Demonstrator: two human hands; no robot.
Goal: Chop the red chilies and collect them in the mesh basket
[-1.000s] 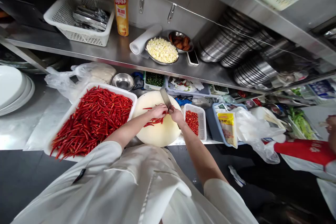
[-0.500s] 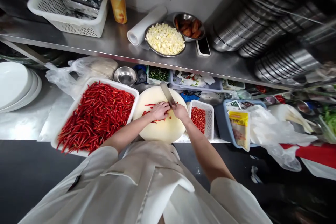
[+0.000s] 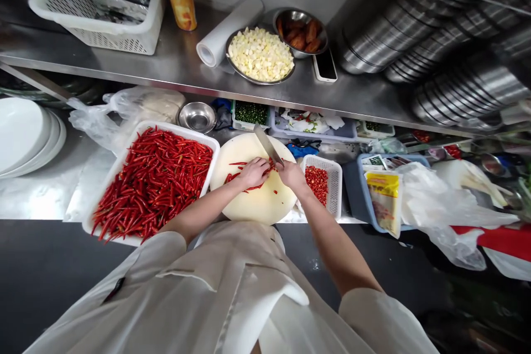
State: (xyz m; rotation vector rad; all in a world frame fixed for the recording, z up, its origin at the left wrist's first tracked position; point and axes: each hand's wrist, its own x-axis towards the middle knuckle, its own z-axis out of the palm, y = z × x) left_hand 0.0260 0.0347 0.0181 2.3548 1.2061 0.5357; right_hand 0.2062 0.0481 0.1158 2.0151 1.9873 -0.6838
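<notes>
A round white cutting board (image 3: pixel 240 207) lies in front of me. My right hand (image 3: pixel 292 176) grips the handle of a knife (image 3: pixel 266 142), whose wide blade points away and to the left over the board. Close to the blade, my left hand (image 3: pixel 254 172) has its curled fingers pressed on red chilies (image 3: pixel 232 177) that stick out to its left. Its fingertips partly hide what they hold down. A few cut bits lie near the knife. To the left stands a white tub (image 3: pixel 215 157) heaped with whole chilies; to the right, a white basket (image 3: pixel 335 188) contains chopped chili.
On the steel shelf (image 3: pixel 166 74) above are a bowl of chopped pale pieces (image 3: pixel 261 55), a paper roll (image 3: pixel 228 30), a phone (image 3: pixel 324 66) and stacked metal containers (image 3: pixel 456 94). White bowls (image 3: pixel 25 133) stand far left. A blue bin (image 3: pixel 360 193) with packets stands right.
The knife and my right hand have shifted slightly right, away from my left hand, and more cut chili shows by the blade. My left hand stays on the chilies. The view has moved a little.
</notes>
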